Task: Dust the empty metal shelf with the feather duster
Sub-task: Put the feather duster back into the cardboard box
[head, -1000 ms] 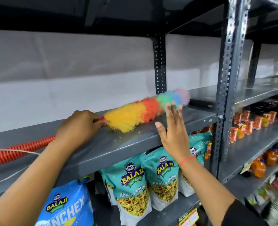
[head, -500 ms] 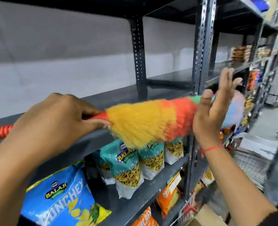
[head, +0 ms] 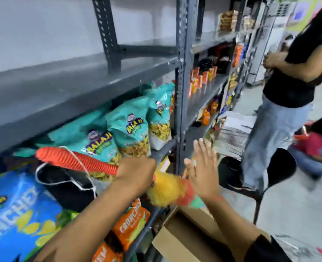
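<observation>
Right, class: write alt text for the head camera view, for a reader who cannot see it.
A left hand grips a feather duster by its orange handle, held below an empty grey shelf, while the open right hand pats its feathers. Snack bags fill the lower shelves, and a cardboard box sits below.

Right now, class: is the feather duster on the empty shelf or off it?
Off: the feather duster hangs below the empty shelf, held in the left hand.

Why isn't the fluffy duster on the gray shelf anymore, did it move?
Yes. The feather duster came down off the empty metal shelf and now sits lower, in front of the snack bags, held by the left hand.
</observation>
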`<state>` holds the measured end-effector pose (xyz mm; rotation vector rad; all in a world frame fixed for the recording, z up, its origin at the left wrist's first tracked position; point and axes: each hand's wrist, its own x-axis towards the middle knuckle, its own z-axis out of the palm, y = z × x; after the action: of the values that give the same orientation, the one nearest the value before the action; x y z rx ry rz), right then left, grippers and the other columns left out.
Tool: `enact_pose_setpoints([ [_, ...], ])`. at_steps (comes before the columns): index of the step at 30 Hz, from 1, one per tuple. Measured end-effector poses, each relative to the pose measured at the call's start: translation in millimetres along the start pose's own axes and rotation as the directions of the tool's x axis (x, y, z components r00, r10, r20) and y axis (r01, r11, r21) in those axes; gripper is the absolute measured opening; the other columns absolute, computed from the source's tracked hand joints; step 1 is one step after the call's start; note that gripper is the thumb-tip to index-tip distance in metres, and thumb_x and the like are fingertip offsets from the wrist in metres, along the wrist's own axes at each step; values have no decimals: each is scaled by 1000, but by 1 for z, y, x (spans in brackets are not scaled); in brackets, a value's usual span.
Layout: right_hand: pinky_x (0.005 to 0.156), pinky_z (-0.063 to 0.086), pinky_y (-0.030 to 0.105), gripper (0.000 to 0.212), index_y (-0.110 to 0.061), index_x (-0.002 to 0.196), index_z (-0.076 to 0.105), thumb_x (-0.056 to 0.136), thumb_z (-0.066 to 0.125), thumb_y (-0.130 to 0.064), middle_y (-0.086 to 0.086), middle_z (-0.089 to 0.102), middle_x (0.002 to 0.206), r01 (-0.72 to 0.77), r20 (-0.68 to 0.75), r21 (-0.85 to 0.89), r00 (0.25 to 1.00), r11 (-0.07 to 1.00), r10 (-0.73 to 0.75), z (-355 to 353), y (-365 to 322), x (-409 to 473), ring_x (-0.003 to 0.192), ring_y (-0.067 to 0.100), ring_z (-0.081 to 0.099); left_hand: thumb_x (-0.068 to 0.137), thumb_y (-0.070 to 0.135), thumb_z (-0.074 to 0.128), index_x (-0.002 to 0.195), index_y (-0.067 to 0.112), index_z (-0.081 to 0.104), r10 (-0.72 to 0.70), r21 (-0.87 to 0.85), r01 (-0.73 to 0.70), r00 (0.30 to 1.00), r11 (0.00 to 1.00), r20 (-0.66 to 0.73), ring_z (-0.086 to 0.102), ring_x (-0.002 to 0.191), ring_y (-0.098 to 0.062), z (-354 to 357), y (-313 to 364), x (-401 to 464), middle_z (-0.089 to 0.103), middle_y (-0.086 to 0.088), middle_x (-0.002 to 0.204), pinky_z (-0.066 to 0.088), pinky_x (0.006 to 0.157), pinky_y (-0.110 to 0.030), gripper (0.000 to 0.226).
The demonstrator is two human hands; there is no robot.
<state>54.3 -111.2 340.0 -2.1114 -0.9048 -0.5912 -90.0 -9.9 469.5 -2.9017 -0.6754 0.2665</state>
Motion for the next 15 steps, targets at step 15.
enact_pose_setpoints([
  [15, 108, 5, 36, 69, -5, 135, 43, 97, 10, -53, 17, 43, 140, -85, 452, -228, 873, 970, 183, 112, 129, -117, 131, 35, 33, 94, 3, 41, 128, 9, 55, -2, -5, 5, 917, 1000, 398, 57, 122, -29, 217, 94, 121, 59, -11, 132, 47, 97, -35, 37],
])
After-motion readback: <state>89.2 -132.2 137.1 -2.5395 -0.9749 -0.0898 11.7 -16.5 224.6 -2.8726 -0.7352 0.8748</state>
